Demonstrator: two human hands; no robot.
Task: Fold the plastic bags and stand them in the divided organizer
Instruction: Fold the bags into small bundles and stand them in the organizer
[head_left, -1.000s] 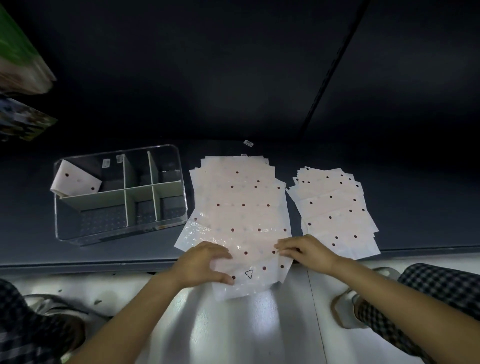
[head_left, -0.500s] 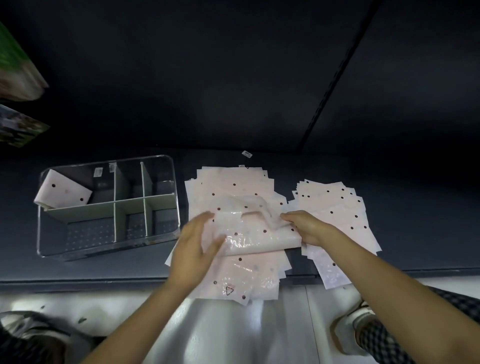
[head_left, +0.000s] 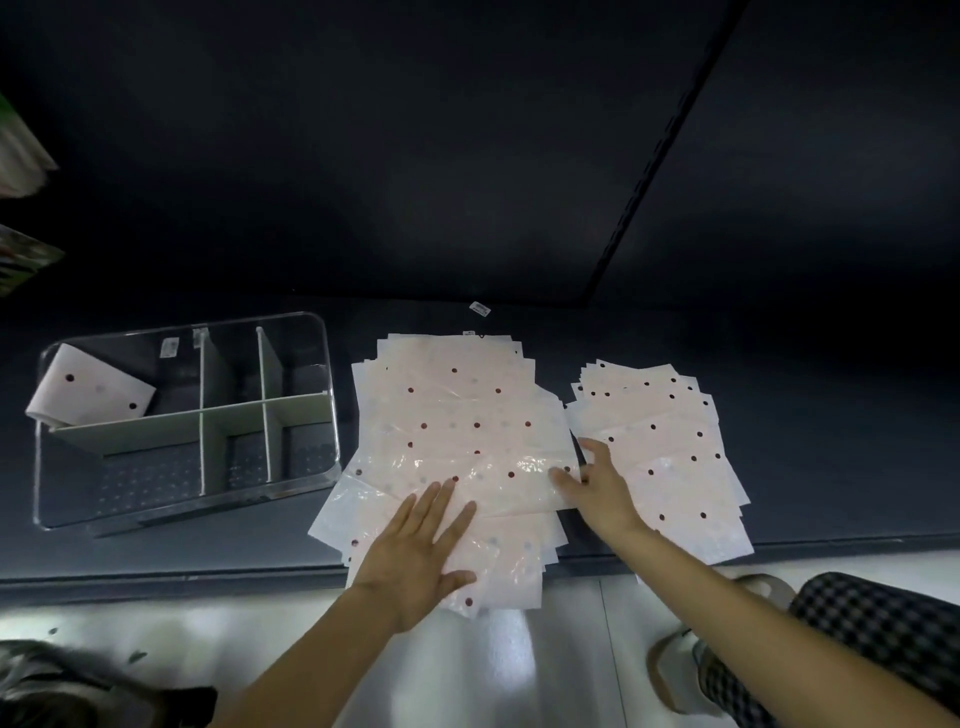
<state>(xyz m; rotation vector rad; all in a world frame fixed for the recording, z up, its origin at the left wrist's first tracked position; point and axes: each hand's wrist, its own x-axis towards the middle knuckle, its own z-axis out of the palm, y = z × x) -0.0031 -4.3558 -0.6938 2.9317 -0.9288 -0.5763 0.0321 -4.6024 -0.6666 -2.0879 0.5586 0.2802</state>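
Barely begun: one folded bag (head_left: 91, 397) stands in the divided organizer (head_left: 332, 395), rear-left compartment. Left hand (head_left: 421, 551) presses flat, fingers spread, on the top bag (head_left: 467, 467) of the main stack; right hand (head_left: 597, 480), fingers extended, touches its right edge. Second stack (head_left: 670, 441) remains untouched.
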